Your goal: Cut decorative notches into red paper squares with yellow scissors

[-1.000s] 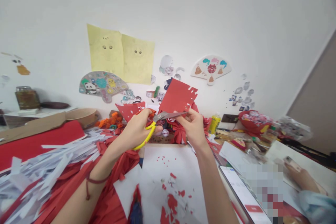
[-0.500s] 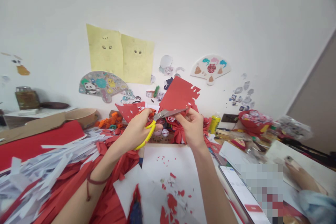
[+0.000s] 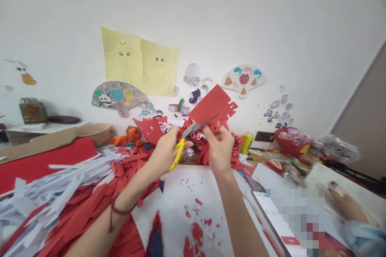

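My left hand [image 3: 167, 148] is closed around the yellow handles of a pair of scissors [image 3: 193, 129], whose blades point up and to the right across the paper. My right hand [image 3: 220, 146] pinches a sheet of red paper [image 3: 211, 104] by its lower edge. Notches and small cut shapes run along the paper's right side. The scissor blades lie against the paper's lower part, just above my right thumb. Beneath both hands, a white sheet [image 3: 177, 200] carries scattered red paper scraps [image 3: 197, 231].
White paper strips [image 3: 57, 196] and red strips [image 3: 90, 204] heap up at the left. A phone [image 3: 276, 221] lies at the right. Farther right, another person's hand [image 3: 346, 200] holds a phone. A yellow bottle [image 3: 247, 141] stands near the wall, by a filled red container [image 3: 294, 138].
Both hands have shifted slightly right with the scissors and red paper. The paper has tilted further clockwise, and the scissors now angle more steeply upward.
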A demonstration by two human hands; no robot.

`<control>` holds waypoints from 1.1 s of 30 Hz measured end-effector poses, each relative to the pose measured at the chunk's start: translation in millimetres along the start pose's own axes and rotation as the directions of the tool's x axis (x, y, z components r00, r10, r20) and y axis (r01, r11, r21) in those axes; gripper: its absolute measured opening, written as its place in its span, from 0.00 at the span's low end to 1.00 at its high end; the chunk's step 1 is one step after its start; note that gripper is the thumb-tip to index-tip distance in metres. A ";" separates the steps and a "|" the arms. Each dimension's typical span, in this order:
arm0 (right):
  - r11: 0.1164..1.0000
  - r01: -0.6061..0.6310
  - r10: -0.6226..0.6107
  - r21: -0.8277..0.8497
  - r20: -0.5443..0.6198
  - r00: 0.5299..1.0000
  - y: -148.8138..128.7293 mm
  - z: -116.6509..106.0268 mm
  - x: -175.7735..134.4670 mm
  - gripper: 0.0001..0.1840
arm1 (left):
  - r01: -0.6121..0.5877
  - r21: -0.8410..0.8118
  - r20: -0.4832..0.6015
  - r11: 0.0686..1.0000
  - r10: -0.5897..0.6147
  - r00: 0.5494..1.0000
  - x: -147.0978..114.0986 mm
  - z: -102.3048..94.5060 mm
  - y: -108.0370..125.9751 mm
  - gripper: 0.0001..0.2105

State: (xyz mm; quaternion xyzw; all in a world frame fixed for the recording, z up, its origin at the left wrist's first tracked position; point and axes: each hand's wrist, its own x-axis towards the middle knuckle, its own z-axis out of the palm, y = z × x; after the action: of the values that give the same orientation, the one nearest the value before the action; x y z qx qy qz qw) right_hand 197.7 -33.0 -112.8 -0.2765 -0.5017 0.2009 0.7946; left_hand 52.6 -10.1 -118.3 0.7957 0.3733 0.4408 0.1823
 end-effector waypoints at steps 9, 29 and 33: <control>0.993 0.009 0.005 0.114 -0.116 0.993 4.2 13.7 -6.7 0.12 | 0.004 -0.036 -0.032 0.999 -0.006 0.999 -1.5 14.1 -3.8 0.12; 0.978 0.011 0.031 0.206 -0.199 0.980 6.8 23.2 -14.2 0.10 | 0.037 -0.102 0.007 0.994 -0.037 0.999 -6.3 15.0 7.8 0.13; 0.988 0.031 -0.005 0.150 -0.171 0.985 4.9 17.4 -10.3 0.09 | 0.029 -0.033 -0.003 0.999 -0.029 1.000 -5.3 11.1 5.0 0.13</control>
State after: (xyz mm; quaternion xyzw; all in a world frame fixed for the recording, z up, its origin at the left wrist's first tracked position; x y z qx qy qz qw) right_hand 177.5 -31.2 -117.1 -0.2266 -0.4179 0.2072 0.8550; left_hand 62.3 -16.9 -124.3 0.7863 0.3780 0.4454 0.2011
